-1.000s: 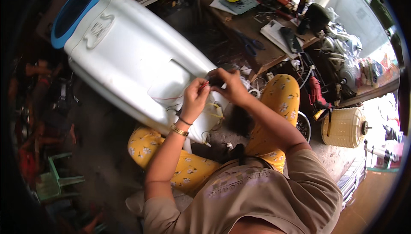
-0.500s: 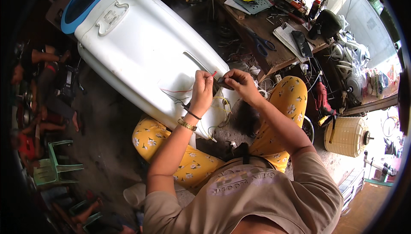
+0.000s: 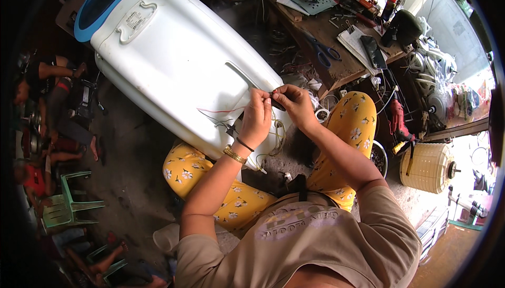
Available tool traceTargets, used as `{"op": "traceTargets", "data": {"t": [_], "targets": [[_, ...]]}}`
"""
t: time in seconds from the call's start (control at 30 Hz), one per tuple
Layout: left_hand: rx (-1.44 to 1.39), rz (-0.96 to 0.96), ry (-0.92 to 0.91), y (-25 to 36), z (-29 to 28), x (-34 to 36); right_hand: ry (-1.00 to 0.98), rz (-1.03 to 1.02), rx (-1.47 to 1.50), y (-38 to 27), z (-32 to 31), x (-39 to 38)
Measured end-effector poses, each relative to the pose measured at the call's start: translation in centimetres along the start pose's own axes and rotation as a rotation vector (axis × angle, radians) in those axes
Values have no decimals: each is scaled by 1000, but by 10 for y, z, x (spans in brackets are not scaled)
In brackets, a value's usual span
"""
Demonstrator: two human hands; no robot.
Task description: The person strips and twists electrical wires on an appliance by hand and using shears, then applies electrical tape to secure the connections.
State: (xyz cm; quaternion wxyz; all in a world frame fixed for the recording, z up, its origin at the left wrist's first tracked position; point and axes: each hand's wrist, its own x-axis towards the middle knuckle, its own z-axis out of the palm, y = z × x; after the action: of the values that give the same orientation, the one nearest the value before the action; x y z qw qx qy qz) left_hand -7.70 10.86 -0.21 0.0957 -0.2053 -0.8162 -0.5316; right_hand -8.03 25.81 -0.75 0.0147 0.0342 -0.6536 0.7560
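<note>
Both hands have drifted a little right and down in the head view since the earlier frames, and the white washing-machine body (image 3: 179,61) now fills more of the upper left. Left of the left hand (image 3: 256,119), that casing lies on its side across the person's lap, its blue rim far off at the upper left, with thin red and dark wires (image 3: 221,114) trailing along its lower edge beneath the hand. The left hand's fingers are pinched narrow on a small dark piece at a wire end (image 3: 275,100); the right hand (image 3: 294,106) meets it from the other side, fingertips closed on the same piece. Loose yellowish wire loops hang just below both hands. Judging by these dangling leads, the joining seems only midway. Beyond the right hand, a cluttered wooden counter (image 3: 342,72) carries scissors (image 3: 321,50).
</note>
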Motion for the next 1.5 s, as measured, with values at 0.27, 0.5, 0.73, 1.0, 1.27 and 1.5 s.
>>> {"op": "traceTargets", "data": {"t": [0.27, 0.5, 0.73, 1.0, 1.27, 1.5], "targets": [[72, 129, -33, 5, 4, -2, 130, -180, -113, 5, 6, -7], [174, 304, 28, -2, 11, -1, 205, -261, -179, 0, 10, -13], [106, 144, 10, 7, 7, -1, 109, -325, -387, -10, -1, -13], [162, 35, -17, 2, 4, 1, -172, 23, 457, -53, -2, 5], [-111, -169, -60, -2, -19, 17, -260, -311, -317, -44, -11, -28], [-614, -405, -227, 3, -17, 8, 6, -387, -793, -33, -8, -20]]}}
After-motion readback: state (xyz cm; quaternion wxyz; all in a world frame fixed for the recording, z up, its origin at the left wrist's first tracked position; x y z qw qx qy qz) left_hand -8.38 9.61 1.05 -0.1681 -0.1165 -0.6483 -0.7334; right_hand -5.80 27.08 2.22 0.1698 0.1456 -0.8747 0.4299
